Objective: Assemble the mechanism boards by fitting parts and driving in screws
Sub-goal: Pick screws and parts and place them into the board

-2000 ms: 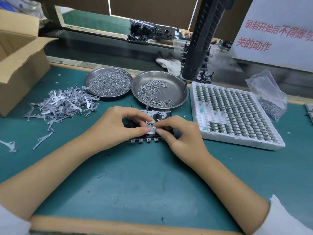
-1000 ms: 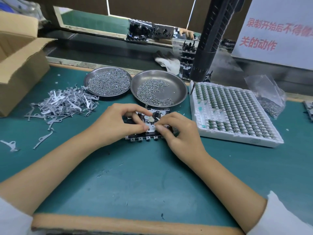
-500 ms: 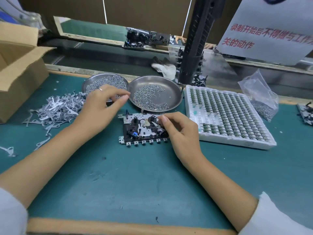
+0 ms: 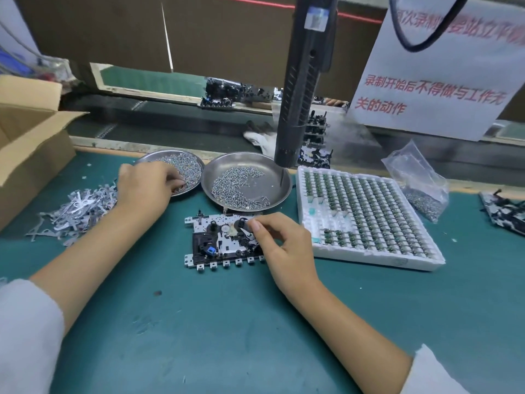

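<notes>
A white sign (image 4: 431, 89) at far right reads in red "录制开始后不得做与工作无关的动作". On the green bench, the mechanism board (image 4: 224, 241) lies centre, its right end under the right hand (image 4: 284, 243), whose curled fingers pinch a small metal part on it. The left hand (image 4: 145, 186), far left of the board, dips curled fingertips into the left screw dish (image 4: 189, 163); whether it grips a screw cannot be told.

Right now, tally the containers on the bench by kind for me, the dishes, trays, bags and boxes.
Round metal dishes of screws: 2, the left dish and the right dish
White foam parts tray: 1
Clear plastic bag: 1
Cardboard box: 1
Total: 5
</notes>
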